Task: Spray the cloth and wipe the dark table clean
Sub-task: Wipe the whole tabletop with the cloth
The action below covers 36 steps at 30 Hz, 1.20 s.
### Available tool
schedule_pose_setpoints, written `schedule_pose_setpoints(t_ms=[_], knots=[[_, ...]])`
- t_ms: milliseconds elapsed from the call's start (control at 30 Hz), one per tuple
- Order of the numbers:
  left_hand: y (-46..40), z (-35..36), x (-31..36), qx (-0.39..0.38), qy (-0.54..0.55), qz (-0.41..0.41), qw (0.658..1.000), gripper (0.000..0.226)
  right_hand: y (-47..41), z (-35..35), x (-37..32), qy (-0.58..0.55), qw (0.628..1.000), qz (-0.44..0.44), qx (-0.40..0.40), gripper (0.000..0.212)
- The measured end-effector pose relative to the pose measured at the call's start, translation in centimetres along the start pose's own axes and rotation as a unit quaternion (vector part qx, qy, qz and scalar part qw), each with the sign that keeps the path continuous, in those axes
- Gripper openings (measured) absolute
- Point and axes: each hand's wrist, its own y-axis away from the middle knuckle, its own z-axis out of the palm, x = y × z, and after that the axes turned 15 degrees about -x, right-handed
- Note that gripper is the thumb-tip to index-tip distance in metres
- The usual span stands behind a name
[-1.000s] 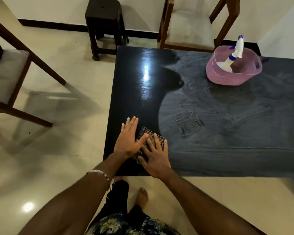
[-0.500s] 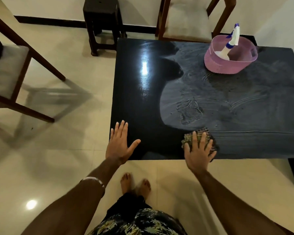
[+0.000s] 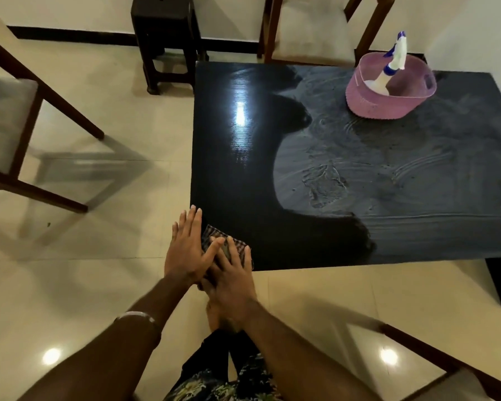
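Cloth (image 3: pixel 226 248): checked, lying flat at the near left corner of the table, mostly covered by your two hands; only its far edge and right side show beyond your fingers.
Right hand (image 3: pixel 232 280): palm down on the cloth, fingers slightly spread and pointing away from you, pressing it to the surface rather than pinching it.
Left hand (image 3: pixel 187 250): flat and open just left of your right hand, fingers together and stretched forward along the table's left edge; its thumb reaches across onto the cloth and touches your right fingers.
Table (image 3: pixel 243 175): dark top running ahead and to the right of your hands. The strip straight ahead of them is glossy and carries a bright light reflection. The wide area to the right of them is dull grey with swirls and streaks. A glossy band runs rightward from your hands along the near edge and ends in a rounded tip.
Spray bottle (image 3: pixel 389 68): white with blue trim, leaning in a basket, far ahead and well to the right of your hands, well apart from the cloth.
Basket (image 3: pixel 368 104): pink, standing on the dull part of the top near the far right corner.
Wristband (image 3: pixel 136 316): pale, on your left forearm.
Stool (image 3: pixel 168 39): dark, on the floor beyond the table's far left corner.
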Motion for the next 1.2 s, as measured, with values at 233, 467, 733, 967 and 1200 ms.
schedule_pose_setpoints(t_ms=[233, 467, 733, 967, 1200], knots=[[-2.5, 1.4, 6.1, -0.028, -0.023, 0.071, 0.997, 0.102, 4.0, -0.5, 9.7, -0.032, 0.996, 0.077, 0.045, 0.065], [-5.5, 5.9, 16.3, -0.077, -0.067, 0.129, 0.986, 0.105, 9.8, -1.6, 23.7, -0.069, 0.972, 0.189, 0.118, 0.068], [-9.6, 12.8, 30.5, -0.081, -0.085, 0.146, 0.982, 0.104, 16.7, -3.9, 41.9, -0.086, 0.957, 0.24, 0.139, 0.064], [-12.0, 16.5, 39.0, -0.098, -0.111, 0.15, 0.978, 0.102, 22.2, -6.3, 55.5, -0.119, 0.937, 0.302, 0.129, 0.065], [-12.3, 16.4, 40.7, -0.084, -0.096, 0.131, 0.983, 0.102, 22.2, -8.4, 56.6, -0.175, 0.897, 0.389, 0.117, 0.065]])
